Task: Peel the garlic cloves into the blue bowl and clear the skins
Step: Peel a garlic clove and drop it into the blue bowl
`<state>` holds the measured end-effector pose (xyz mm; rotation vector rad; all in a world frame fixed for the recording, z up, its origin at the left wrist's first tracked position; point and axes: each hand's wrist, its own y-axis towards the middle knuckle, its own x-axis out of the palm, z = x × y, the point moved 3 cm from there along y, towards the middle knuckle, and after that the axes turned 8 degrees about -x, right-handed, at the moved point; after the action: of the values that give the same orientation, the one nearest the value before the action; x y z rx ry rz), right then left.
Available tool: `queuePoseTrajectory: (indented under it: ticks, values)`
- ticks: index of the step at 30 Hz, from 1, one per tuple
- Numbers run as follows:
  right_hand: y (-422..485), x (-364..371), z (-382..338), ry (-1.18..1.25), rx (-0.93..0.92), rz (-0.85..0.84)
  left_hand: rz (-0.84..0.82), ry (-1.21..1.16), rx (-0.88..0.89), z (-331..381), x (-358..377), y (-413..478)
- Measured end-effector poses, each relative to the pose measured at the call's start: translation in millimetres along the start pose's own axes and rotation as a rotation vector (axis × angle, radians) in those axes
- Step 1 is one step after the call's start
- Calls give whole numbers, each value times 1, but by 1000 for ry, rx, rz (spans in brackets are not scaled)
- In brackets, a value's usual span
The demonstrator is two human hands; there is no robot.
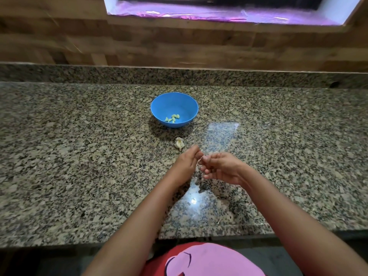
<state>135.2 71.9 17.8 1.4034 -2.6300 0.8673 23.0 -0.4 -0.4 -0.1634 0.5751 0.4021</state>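
Note:
A blue bowl [174,109] stands on the granite counter [79,156] and holds several peeled garlic cloves [172,118]. In front of it lies the remnant of a garlic bulb [179,143] with papery skin. My left hand [187,164] and my right hand [221,168] meet just below the bulb, fingers curled toward each other around something small between the fingertips. That item is hidden by the fingers and blur; it looks like a garlic clove. Bits of skin [201,186] seem to lie on the counter under the hands.
The counter runs wide to both sides, with a raised granite ledge [179,75] and a wooden wall [179,46] behind the bowl. The counter's front edge [119,243] is close to my body.

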Motion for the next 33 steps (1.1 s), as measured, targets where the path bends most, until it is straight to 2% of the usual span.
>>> queuePoseTrajectory:
  ticks: [2,4,5,8,10,11,14,16,23,26,28,30,31,33]
  values:
    - [0,3,-1,-5,-18,12,6,-30,-13,0,0,3]
    - [2,8,-2,-61,-104,93,23,-83,-67,0,0,6]
    - [3,10,-2,-160,-160,153,26,-116,-111,0,0,9]
    - [1,15,-3,-668,-368,331,11,-223,-215,1,2,14]
    - [1,18,-6,-823,-463,346,-4,-257,-220,3,3,14]
    - [2,17,-7,-763,-431,311,-10,-267,-205,4,2,13]
    - [3,11,-9,-205,-159,43,-2,-254,-99,6,-1,9]
    - [0,6,-12,3,-86,-50,29,-242,-27,9,-1,7]
    - [-3,9,-15,165,-63,-113,73,-169,119,14,-12,6]
    - [-5,11,-18,168,-77,-141,34,-181,87,17,-17,7]
    - [-4,13,-19,107,-110,-117,1,-186,34,18,-19,9]
    - [-4,15,-18,-53,-145,-35,-32,-203,-54,18,-19,11]
    - [-3,17,-16,-231,-175,35,-51,-208,-118,18,-18,12]
    - [-4,20,-14,-736,-285,193,-114,-246,-252,17,-14,12]
